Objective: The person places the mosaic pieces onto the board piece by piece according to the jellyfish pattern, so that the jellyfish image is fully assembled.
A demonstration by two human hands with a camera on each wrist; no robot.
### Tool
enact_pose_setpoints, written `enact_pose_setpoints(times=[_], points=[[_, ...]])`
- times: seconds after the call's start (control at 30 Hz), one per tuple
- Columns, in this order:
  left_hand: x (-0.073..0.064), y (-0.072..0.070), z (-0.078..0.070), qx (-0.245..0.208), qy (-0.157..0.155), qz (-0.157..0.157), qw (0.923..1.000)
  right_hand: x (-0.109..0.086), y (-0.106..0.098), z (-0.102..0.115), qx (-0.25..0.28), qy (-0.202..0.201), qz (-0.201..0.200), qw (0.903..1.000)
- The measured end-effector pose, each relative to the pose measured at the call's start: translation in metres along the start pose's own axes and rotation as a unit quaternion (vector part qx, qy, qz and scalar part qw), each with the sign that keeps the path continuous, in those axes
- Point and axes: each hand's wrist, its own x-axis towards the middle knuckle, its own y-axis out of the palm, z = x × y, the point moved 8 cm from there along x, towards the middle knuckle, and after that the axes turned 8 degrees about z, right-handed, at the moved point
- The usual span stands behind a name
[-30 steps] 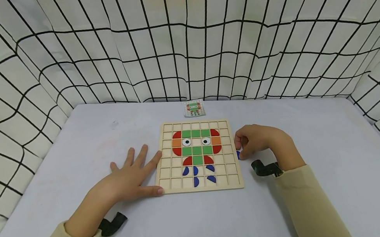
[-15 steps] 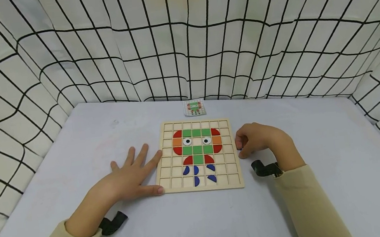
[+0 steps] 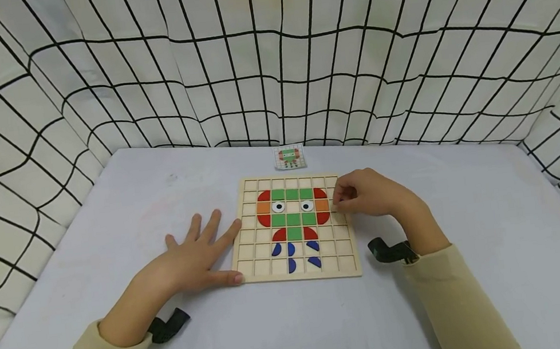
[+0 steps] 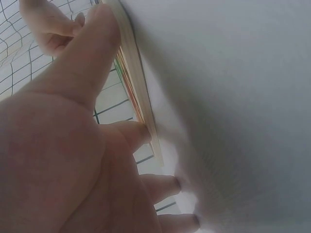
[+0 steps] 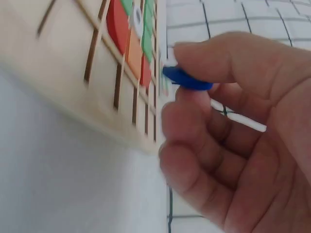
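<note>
A wooden grid board (image 3: 265, 268) lies on the white table, with green, red and orange pieces, two eye pieces and several blue half-round pieces (image 3: 291, 249) in its squares. My left hand (image 3: 186, 265) is spread flat at the board's left side; its thumb and index fingertip touch the frame, as the left wrist view also shows. Over the board's right edge, my right hand (image 3: 370, 193) pinches a blue half-round piece (image 5: 187, 79) between thumb and index finger. That piece is hidden by the fingers in the head view.
Just behind the board lies a small picture card (image 3: 289, 157) with a matching coloured figure. White sheeting with a black grid net (image 3: 246, 57) walls the table at the back and sides.
My right hand has picked up the blue half-round piece beside the board and moved up and left over the board's right edge. My left hand stays in place.
</note>
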Motion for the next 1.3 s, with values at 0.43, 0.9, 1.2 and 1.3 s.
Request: enact_pose_setpoints(times=[0.43,0.9,1.2,1.3], points=[[0.0,-0.001,-0.002,-0.005,-0.001,0.002,1.0,0.009,0.022,0.049,0.03,-0.098,0.016,0.9946],[0.0,0.0,0.0,-0.005,-0.002,0.007,1.0,0.012,0.042,0.077,-0.006,-0.136,0.041,0.9898],[0.0,-0.001,0.0,-0.004,-0.001,0.003,1.0,0.013,0.055,0.086,0.014,-0.153,0.075,0.9854],[0.001,-0.001,0.0,-0.004,0.0,0.003,1.0,0.013,0.058,0.088,0.021,-0.154,0.082,0.9844]])
